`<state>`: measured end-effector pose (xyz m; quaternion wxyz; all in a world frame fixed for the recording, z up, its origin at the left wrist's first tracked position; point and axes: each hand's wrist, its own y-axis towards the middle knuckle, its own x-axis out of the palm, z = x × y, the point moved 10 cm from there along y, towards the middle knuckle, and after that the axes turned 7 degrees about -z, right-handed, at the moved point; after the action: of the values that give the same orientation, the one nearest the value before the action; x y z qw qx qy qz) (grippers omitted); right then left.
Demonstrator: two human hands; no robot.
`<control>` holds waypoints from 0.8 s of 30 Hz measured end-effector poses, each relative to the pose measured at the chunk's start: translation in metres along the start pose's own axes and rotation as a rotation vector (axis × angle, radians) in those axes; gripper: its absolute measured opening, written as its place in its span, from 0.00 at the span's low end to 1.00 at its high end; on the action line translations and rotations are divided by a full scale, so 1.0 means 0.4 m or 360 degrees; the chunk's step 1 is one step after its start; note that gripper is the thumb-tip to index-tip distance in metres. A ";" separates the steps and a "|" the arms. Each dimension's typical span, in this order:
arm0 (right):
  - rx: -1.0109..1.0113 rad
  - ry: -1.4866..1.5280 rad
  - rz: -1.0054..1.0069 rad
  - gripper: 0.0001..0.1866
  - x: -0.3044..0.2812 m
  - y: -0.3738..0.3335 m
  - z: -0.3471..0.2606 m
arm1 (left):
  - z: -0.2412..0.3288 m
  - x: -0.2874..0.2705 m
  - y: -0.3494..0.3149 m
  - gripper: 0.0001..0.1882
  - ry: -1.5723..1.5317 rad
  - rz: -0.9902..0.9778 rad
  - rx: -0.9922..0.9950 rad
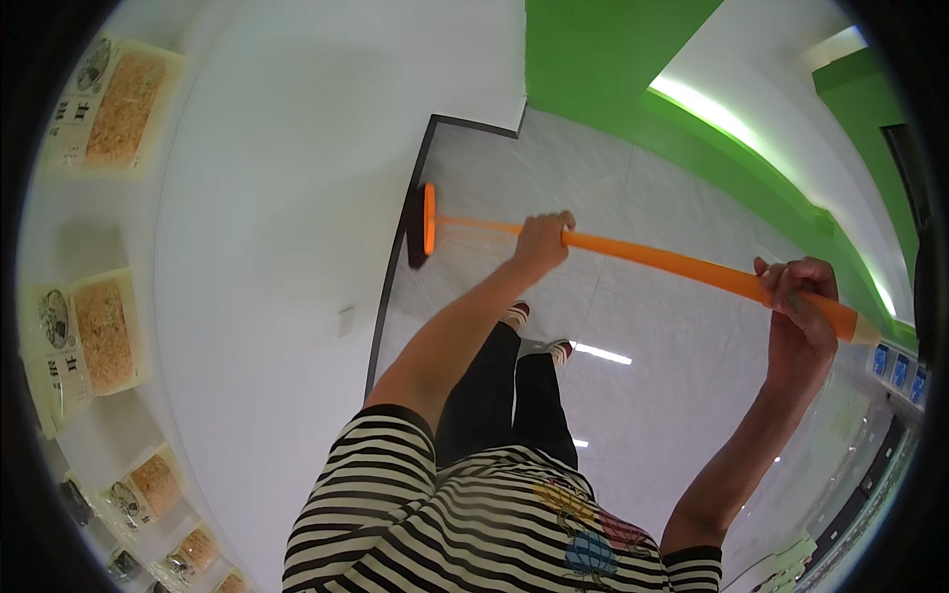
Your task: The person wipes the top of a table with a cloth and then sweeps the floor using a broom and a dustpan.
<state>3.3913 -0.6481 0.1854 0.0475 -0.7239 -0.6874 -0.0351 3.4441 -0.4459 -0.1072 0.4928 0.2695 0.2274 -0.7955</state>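
An orange broom [672,262] lies slantwise across the view in both my hands. Its dark bristle head with an orange top rests on the grey floor at the far left, against the dark skirting along the white wall. My left hand [543,241] is wrapped round the middle of the handle. Near the handle's pale upper end, my right hand [803,290] closes round it with bent fingers. The thin lower part of the handle is slightly blurred.
The white wall [277,198] runs along my left and juts out ahead at a corner. Packaged food bags [104,331] line the far left. A green wall [583,69] with strip lights stands ahead and right. A glass-fronted case [850,445] is at lower right.
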 end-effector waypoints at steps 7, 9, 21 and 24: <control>-0.0194 -0.0393 0.0335 0.10 -0.084 -0.043 0.001 | 0.031 0.012 0.151 0.17 0.0096 -0.0071 0.0167; -0.0223 -0.0264 0.0434 0.12 -0.195 -0.106 -0.048 | 0.141 0.032 0.156 0.16 0.0164 -0.0221 0.0218; 0.0012 0.0079 0.0754 0.07 -0.165 -0.134 0.152 | -0.016 0.205 0.209 0.13 0.0228 -0.0756 0.0291; 0.0065 -0.0264 0.0811 0.03 -0.260 -0.265 0.107 | 0.088 0.289 0.163 0.12 0.0122 -0.0778 0.0549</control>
<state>3.2794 -0.7410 0.1328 0.0129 -0.8729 -0.4850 0.0513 3.4535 -0.5711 -0.1625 0.2247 0.3163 0.1655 -0.9067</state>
